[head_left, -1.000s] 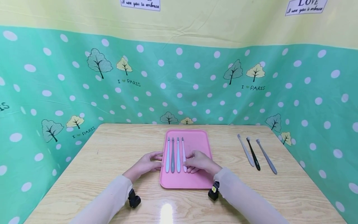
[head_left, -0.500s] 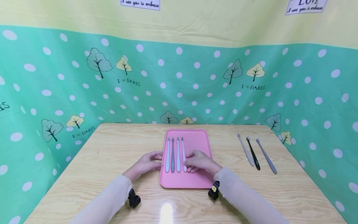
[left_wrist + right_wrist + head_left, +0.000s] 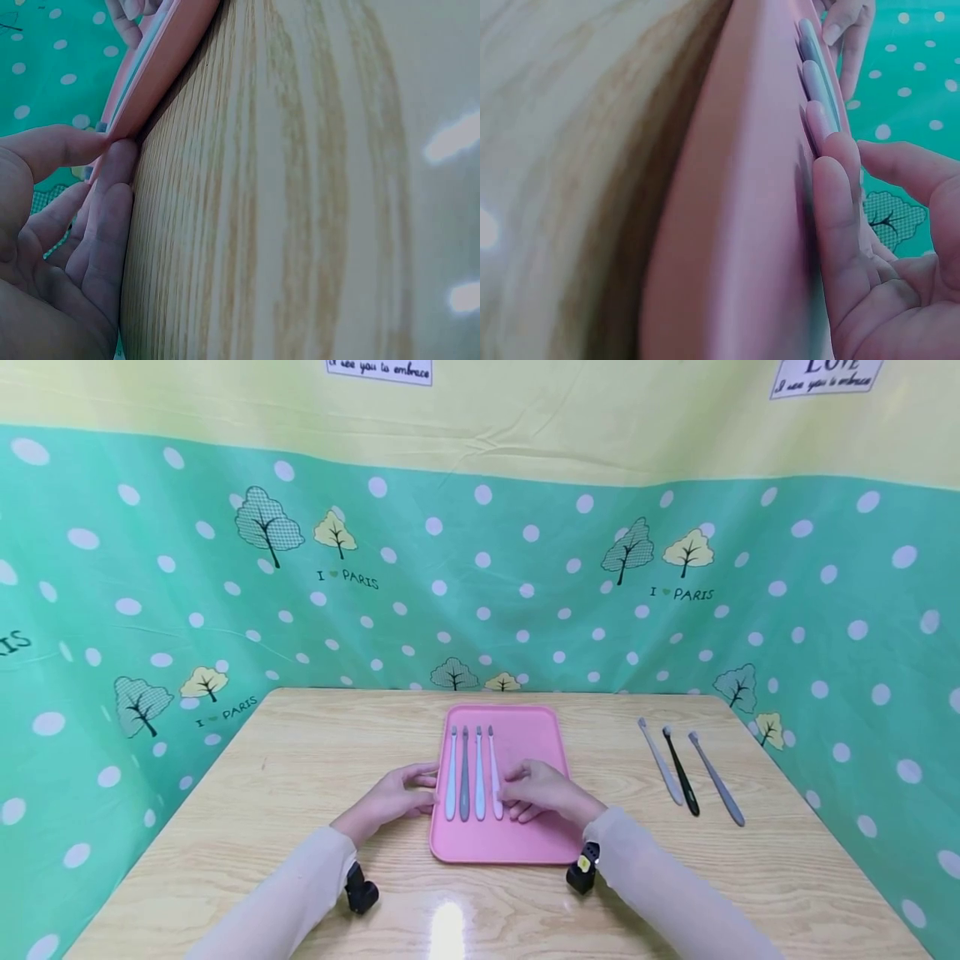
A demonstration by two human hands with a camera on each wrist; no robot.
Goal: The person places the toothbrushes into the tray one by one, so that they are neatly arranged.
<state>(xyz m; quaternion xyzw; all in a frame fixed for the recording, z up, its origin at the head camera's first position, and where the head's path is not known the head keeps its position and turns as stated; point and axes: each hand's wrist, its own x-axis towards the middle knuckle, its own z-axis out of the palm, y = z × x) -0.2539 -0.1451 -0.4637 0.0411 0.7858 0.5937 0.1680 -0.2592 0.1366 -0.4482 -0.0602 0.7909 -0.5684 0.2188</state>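
Observation:
A pink tray (image 3: pixel 528 735) lies on the table with several toothbrushes side by side, heads toward the far edge: a pale blue toothbrush (image 3: pixel 452 781), a grey toothbrush (image 3: pixel 465 781), a second pale blue toothbrush (image 3: pixel 480 781) and a pale pink toothbrush (image 3: pixel 495 777). At the tray's left rim, my left hand (image 3: pixel 388 800) pinches the edge, thumb above and fingers against the outer wall. My right hand (image 3: pixel 543 792) is over the tray just right of the pink toothbrush. In the right wrist view, its thumb and fingertips (image 3: pixel 840 154) stand apart beside the handle end.
On the table's right side lie three more toothbrushes: a light grey toothbrush (image 3: pixel 660 762), a black toothbrush (image 3: pixel 681 772) and a darker grey toothbrush (image 3: pixel 716 779). A polka-dot cloth (image 3: pixel 480 585) hangs behind the wooden table (image 3: pixel 337 735).
My right hand has let go of the pink toothbrush and shifted slightly right. The left hand stays at the tray's rim, and the toothbrushes keep their places.

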